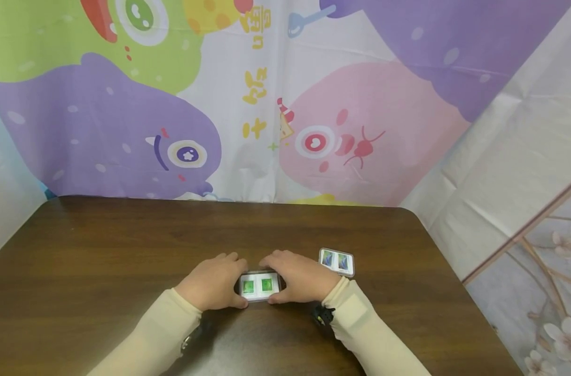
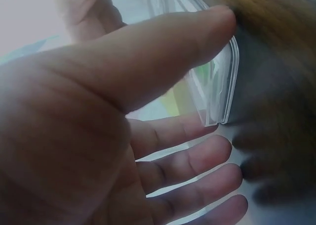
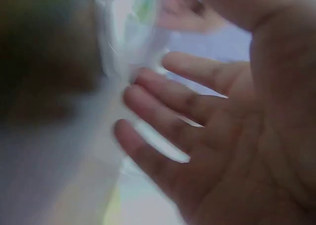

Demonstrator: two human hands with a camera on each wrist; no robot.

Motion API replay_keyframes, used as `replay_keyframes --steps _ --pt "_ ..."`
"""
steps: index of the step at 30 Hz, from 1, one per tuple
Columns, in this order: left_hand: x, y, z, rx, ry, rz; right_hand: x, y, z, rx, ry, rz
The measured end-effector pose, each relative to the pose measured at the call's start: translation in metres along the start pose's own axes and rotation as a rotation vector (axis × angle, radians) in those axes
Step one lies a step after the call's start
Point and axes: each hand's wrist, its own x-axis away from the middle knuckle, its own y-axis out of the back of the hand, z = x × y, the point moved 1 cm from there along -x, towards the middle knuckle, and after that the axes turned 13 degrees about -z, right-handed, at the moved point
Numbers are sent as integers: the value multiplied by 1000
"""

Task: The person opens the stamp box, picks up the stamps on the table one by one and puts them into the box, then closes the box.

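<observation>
A flat clear plastic case [image 1: 259, 286] with two green stamp-like pictures on a white backing is between my two hands over the table. My left hand [image 1: 213, 282] holds its left end, thumb at the near edge and index finger at the far edge. In the left wrist view the case [image 2: 228, 86] shows a doubled rim, and the other left fingers [image 2: 212, 153] stretch out beside it. My right hand [image 1: 304, 277] grips the right end between thumb and fingers. The right wrist view is blurred, with the fingertips [image 3: 133, 94] close to the case [image 3: 118, 32].
A second clear case [image 1: 337, 261] with two blue-green pictures lies on the brown wooden table [image 1: 125, 235], just beyond the right wrist. A cartoon-printed cloth [image 1: 247, 172] hangs behind the table's far edge. Pale cloth [image 1: 492, 156] stands along the right side.
</observation>
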Motion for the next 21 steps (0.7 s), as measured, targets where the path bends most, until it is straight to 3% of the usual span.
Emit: replay_keyframes --steps 3,7,13,21 --pt "1 0 0 -5 -6 0 7 15 -12 -14 -101 5" --pt "1 -1 0 -3 -13 3 18 33 -33 50 -255 -25" --pt "1 0 -1 -41 16 -5 31 40 -65 143 -438 36" --pt "0 -3 -6 -34 -15 -21 34 36 -84 140 -488 59"
